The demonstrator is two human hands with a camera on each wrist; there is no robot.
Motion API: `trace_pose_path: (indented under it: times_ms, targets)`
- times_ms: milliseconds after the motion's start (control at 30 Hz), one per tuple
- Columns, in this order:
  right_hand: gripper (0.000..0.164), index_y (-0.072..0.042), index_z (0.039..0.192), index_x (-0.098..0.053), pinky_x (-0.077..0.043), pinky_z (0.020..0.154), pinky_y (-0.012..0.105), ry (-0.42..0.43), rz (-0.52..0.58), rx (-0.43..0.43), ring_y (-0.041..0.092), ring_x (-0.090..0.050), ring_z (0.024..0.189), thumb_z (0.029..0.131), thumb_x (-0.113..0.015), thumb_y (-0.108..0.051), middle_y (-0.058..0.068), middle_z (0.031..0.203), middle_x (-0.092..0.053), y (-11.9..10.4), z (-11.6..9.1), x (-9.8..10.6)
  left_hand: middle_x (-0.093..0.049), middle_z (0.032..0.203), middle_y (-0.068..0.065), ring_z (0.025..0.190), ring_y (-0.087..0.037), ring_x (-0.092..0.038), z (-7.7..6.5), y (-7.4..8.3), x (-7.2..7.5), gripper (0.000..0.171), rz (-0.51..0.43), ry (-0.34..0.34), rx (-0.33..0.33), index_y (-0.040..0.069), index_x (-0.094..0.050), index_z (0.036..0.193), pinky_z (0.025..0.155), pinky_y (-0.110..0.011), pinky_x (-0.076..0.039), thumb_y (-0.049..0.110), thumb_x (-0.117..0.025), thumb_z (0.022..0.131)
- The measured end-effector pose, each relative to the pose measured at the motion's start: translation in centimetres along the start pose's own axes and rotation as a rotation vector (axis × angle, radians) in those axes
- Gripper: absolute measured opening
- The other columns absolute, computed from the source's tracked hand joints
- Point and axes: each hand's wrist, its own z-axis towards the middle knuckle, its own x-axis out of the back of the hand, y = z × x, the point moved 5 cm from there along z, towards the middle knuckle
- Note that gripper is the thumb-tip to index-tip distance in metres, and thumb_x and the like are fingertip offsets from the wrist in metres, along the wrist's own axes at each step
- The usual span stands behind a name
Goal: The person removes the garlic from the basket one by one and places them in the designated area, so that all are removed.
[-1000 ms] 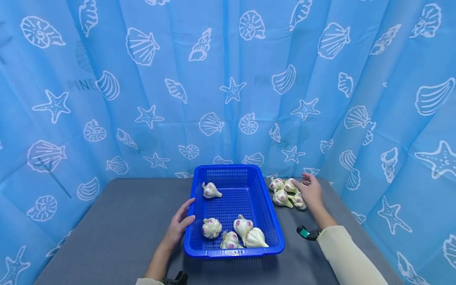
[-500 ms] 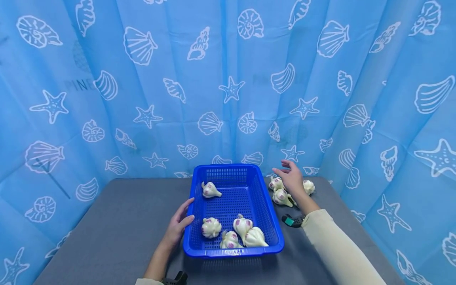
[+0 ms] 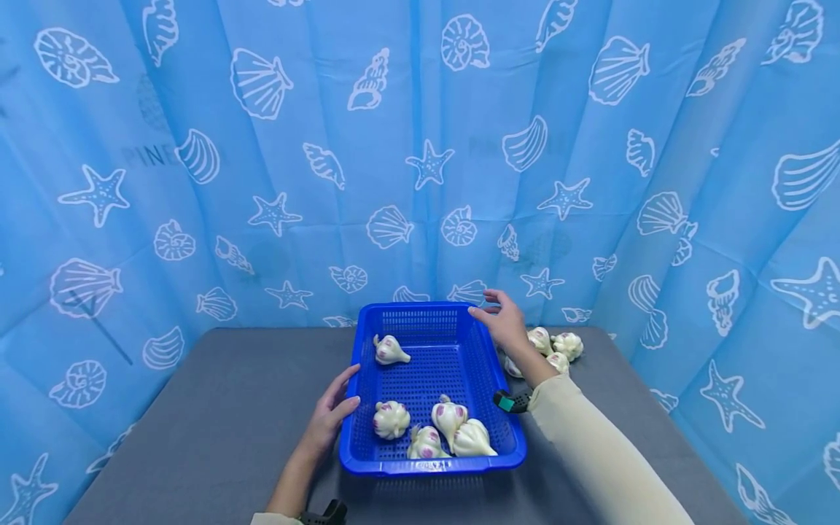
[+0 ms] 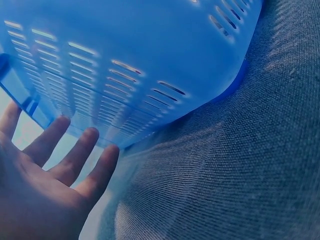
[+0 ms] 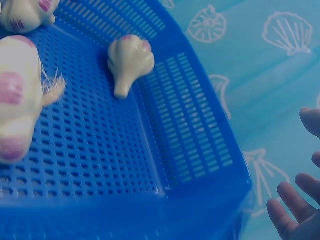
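Along the left rim of the blue plastic basket (image 3: 349, 437) rests my left hand (image 3: 323, 423). In the left wrist view, its fingers (image 4: 82, 150) lie spread and nearly straight against the slotted wall. My right hand (image 3: 505, 321) is at the basket's far right corner, fingers relaxed and holding nothing. The right wrist view shows those fingers (image 5: 295, 202) spread beside the corner; I cannot tell whether they touch it. Inside the basket, one garlic bulb (image 3: 391, 350) lies at the far left. Several more bulbs, including a front-right bulb (image 3: 474, 438), lie near the front.
Right of the basket, a small group of garlic bulbs (image 3: 567, 345) sits on the grey tabletop (image 3: 249, 408), partly hidden by my right forearm. A blue shell-patterned curtain (image 3: 426, 197) hangs behind the table and along both sides.
My right hand has moved left, from beside the loose garlic bulbs to the basket's far right corner. The left hand, basket and bulbs inside it look unchanged.
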Motion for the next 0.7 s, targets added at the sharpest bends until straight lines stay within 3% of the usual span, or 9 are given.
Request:
trace_pose_path:
  times_ms: [333,700]
  targets:
    - [0.057,-0.003,0.137,-0.049,-0.046,0.093,0.052,-0.098,0.011,0.048,0.041,-0.052,0.12,0.09,-0.071,-0.025,0.023,0.139,-0.049,-1.2,0.4,-3.3,-0.038,0.147,-0.024,0.128,-0.046,-0.042,0.1,0.0,0.0,0.055,-0.025,-0.006,-0.004,0.015,-0.038,0.149,0.097,-0.057,-0.042,0.013,-0.052,0.097]
    - [0.061,-0.006,0.141,-0.047,-0.047,0.093,0.051,-0.213,-0.011,0.019,0.038,-0.053,0.121,0.09,-0.07,-0.03,0.021,0.142,-0.047,-2.2,0.2,-6.9,-0.039,0.147,-0.024,0.128,-0.045,-0.043,0.1,-0.1,0.1,0.054,-0.024,-0.003,-0.014,0.014,-0.038,0.149,0.096,-0.058,-0.042,0.011,-0.052,0.097]
